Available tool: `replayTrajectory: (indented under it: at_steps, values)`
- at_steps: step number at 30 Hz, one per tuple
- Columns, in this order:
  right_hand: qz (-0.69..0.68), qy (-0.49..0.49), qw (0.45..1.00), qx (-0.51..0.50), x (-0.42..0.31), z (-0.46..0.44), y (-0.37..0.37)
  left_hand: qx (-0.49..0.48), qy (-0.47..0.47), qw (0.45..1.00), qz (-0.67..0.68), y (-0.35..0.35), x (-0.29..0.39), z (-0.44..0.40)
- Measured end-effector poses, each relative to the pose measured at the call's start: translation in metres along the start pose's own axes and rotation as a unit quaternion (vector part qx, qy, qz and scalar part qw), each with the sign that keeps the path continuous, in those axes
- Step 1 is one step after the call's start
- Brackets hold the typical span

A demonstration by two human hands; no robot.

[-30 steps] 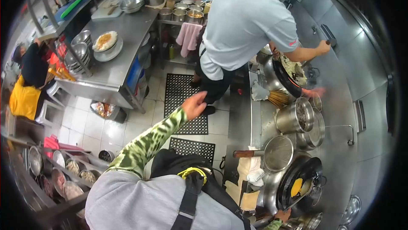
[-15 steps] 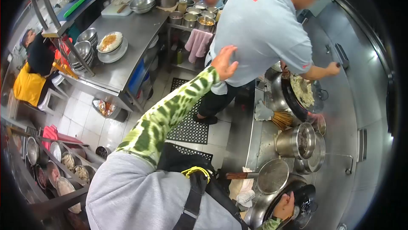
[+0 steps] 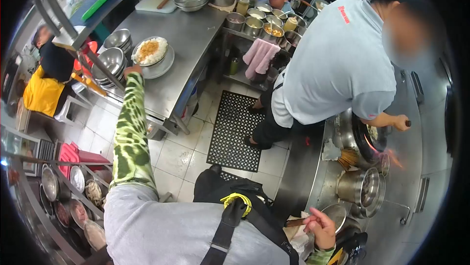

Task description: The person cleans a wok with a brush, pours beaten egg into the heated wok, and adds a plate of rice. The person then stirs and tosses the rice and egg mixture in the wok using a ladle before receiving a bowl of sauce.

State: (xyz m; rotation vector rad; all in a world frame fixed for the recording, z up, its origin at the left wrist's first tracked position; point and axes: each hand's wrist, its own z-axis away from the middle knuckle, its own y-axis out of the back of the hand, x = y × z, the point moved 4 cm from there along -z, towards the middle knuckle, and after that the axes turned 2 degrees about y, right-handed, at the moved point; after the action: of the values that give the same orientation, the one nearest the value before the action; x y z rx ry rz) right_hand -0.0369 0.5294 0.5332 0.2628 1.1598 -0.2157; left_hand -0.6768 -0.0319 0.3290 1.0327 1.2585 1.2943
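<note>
My left hand (image 3: 133,70), at the end of a green patterned sleeve, reaches between the stacked metal bowls (image 3: 110,63) and the bowl of rice with orange topping (image 3: 150,51), which sits on white plates (image 3: 161,68). Its fingers are mostly hidden. At the lower right, my right hand (image 3: 320,228) is raised with its fingers apart. It is beside the wooden handle (image 3: 294,223) of a round strainer (image 3: 337,214); whether they touch is unclear. Just below that hand, a black wok (image 3: 356,246) is partly visible.
A co-worker in a grey shirt (image 3: 333,64) stands at the flaming wok (image 3: 367,138). Metal pots (image 3: 350,186) line the stove. Sauce containers (image 3: 254,26) stand at the back, near the steel table (image 3: 196,35). Food trays (image 3: 81,211) are at the lower left. A perforated mat (image 3: 235,130) covers some floor.
My left hand has swung left from near the co-worker to the bowls. My right hand has moved off the wok to the strainer handle. The co-worker appears farther right as the view has turned.
</note>
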Motion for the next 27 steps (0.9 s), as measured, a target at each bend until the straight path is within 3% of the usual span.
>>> replayTrajectory:
  at_steps: [1,2,4,7,10,11,14,15,18,21,27]
  values:
    - [0.014,-0.012,1.0,0.001,-0.004,-0.01,-0.01,-0.042,0.064,0.975,0.208,-0.019,-0.01,-0.017]
    - [0.029,-0.023,0.999,0.0,-0.003,-0.017,-0.017,-0.048,0.144,0.87,0.468,-0.036,-0.02,-0.032]
    - [0.027,-0.039,0.999,-0.006,0.006,-0.028,-0.031,0.021,0.266,0.629,0.73,-0.047,-0.023,-0.037]
    - [0.033,-0.078,0.996,-0.027,0.013,-0.038,-0.049,0.02,0.293,0.588,0.754,-0.024,-0.011,-0.018]
    - [0.143,-0.084,0.986,-0.01,0.003,-0.049,-0.063,-0.025,0.305,0.626,0.717,-0.026,-0.016,-0.028]
    - [0.122,-0.042,0.99,-0.05,-0.018,-0.051,-0.076,-0.021,0.294,0.608,0.737,-0.027,-0.016,-0.03]
    - [-0.026,0.072,0.97,-0.229,-0.054,-0.043,-0.093,-0.079,0.245,0.627,0.736,-0.033,-0.022,-0.041]
    - [0.106,0.095,0.968,-0.206,-0.068,-0.053,-0.1,-0.079,0.226,0.635,0.734,-0.031,-0.024,-0.048]
    - [0.128,0.055,0.988,-0.071,-0.056,-0.076,-0.101,-0.088,0.175,0.652,0.733,-0.037,-0.024,-0.069]
    - [0.085,0.049,0.99,-0.101,-0.042,-0.078,-0.102,-0.104,0.142,0.655,0.734,-0.031,-0.013,-0.092]
    - [0.121,0.065,0.989,-0.058,-0.012,-0.06,-0.095,-0.101,0.139,0.668,0.724,-0.02,-0.004,-0.106]
